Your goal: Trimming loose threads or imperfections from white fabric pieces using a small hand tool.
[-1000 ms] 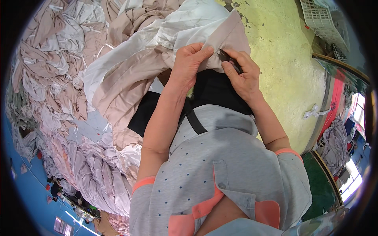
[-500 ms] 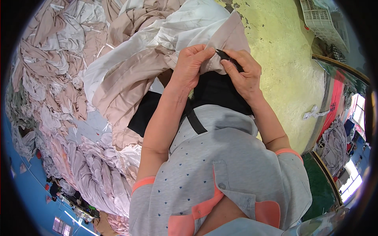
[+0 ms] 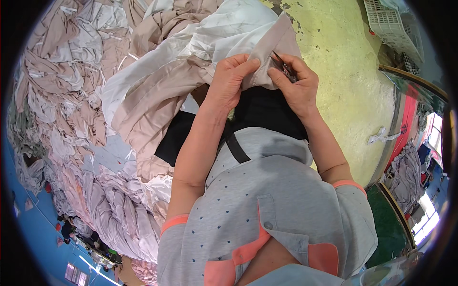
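My left hand [image 3: 231, 81] pinches the hemmed edge of a pale pinkish-beige cloth [image 3: 274, 45] between thumb and fingers. Across from it, my right hand [image 3: 301, 90] is closed around small dark thread snips [image 3: 285, 69]. Their pointed tip angles up and left over the cloth, close to the stitched hem. Part of the snips is hidden inside my fingers. The cloth runs away to the left, with a white side [image 3: 229, 31] turned up and beige folds [image 3: 143, 107] spread beside my left forearm.
Heaps of beige and white fabric [image 3: 57, 33] cover the floor at left, with pale lilac cloth [image 3: 109, 202] nearer me. A worn yellow floor [image 3: 348, 90] lies at right, with a white scrap [image 3: 381, 137] on it. At the far right stand a white plastic crate [image 3: 391, 24] and glass-topped furniture [image 3: 415, 83].
My right hand has drawn slightly right, away from my left thumb. The snips have turned, and their tip now points up over the cloth. My left hand keeps its pinch.
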The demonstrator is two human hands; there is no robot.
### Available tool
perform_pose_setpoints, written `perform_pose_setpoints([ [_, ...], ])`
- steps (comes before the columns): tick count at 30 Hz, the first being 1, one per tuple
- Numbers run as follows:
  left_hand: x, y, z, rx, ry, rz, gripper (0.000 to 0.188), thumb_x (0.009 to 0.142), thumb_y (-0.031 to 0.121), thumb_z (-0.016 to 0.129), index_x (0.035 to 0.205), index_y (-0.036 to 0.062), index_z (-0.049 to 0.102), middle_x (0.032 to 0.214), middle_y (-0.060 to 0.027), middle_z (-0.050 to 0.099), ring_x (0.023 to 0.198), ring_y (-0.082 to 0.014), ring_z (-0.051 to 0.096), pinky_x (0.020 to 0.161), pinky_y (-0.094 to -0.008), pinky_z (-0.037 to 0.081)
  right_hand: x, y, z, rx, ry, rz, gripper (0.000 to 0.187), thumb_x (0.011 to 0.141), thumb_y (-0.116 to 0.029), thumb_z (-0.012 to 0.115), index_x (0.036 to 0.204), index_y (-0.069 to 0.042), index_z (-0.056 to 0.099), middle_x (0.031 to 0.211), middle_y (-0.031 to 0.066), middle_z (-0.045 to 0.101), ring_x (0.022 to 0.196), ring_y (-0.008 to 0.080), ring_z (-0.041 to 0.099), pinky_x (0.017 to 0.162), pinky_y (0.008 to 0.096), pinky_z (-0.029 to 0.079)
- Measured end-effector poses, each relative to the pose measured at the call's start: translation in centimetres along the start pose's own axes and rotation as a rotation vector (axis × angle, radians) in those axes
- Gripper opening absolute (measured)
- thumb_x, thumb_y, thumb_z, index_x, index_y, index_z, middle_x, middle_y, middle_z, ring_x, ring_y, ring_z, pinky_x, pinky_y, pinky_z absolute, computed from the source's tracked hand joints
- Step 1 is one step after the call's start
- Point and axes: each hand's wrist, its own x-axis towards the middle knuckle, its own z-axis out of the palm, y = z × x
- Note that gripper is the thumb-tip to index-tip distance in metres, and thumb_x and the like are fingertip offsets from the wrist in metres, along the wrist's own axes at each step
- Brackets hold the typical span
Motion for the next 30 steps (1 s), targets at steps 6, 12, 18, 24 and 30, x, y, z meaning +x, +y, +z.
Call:
perform_pose_setpoints([
  [6, 0.4, -0.6, -0.8, 0.086, -0.076, 0.074, 0.011, 0.090, 0.013, 0.069, 0.091, 0.0024, 0.070, 0.080, 0.0013, 0.067, 0.069, -0.0036, 0.057, 0.062, -0.0192, 0.043, 1.0, 0.0, 0.3, -0.038, -0.049, -0.061, 0.020, 0.084, -0.003, 0.074, 0.104, -0.001, 0.069, 0.084, -0.0023, 0.063, 0.072, 0.0031, 0.053, 0.064, 0.0185, 0.044],
  [12, 0.4, -0.5, 0.0, 0.099, -0.032, 0.077, 0.012, 0.090, 0.013, 0.069, 0.092, 0.0016, 0.070, 0.080, 0.0015, 0.067, 0.069, -0.0034, 0.056, 0.062, -0.0196, 0.043, 0.9, 0.3, 0.1, -0.087, -0.054, -0.039, 0.006, 0.085, -0.002, 0.069, 0.088, -0.002, 0.064, 0.073, -0.0057, 0.056, 0.065, 0.0013, 0.046, 0.058, 0.0186, 0.038],
  [18, 0.1, -0.4, -0.2, 0.072, -0.009, 0.085, 0.016, 0.089, 0.015, 0.070, 0.096, 0.0002, 0.070, 0.084, -0.0009, 0.068, 0.073, -0.0055, 0.059, 0.066, -0.0211, 0.046, 0.1, 0.5, -0.6, 0.011, -0.040, 0.096, 0.006, 0.086, -0.003, 0.068, 0.087, -0.002, 0.062, 0.074, -0.0069, 0.055, 0.066, 0.0012, 0.046, 0.059, 0.0184, 0.039],
  [24, 0.2, -0.6, -0.4, 0.078, -0.013, 0.095, 0.016, 0.090, 0.016, 0.070, 0.095, 0.0008, 0.070, 0.083, -0.0001, 0.068, 0.072, -0.0048, 0.059, 0.066, -0.0203, 0.046, 0.7, -0.6, 0.1, 0.029, -0.038, 0.016, 0.009, 0.084, -0.002, 0.071, 0.092, -0.002, 0.066, 0.077, -0.0047, 0.060, 0.069, 0.0020, 0.051, 0.062, 0.0192, 0.042],
  [30, 0.3, -0.9, -0.5, 0.109, -0.020, 0.124, 0.014, 0.090, 0.015, 0.070, 0.091, 0.0016, 0.070, 0.079, 0.0020, 0.066, 0.068, -0.0030, 0.055, 0.062, -0.0192, 0.043, 0.7, 0.2, 0.1, -0.155, -0.076, -0.125, 0.007, 0.084, -0.003, 0.071, 0.088, -0.002, 0.065, 0.075, -0.0038, 0.060, 0.068, 0.0024, 0.050, 0.061, 0.0193, 0.042],
])
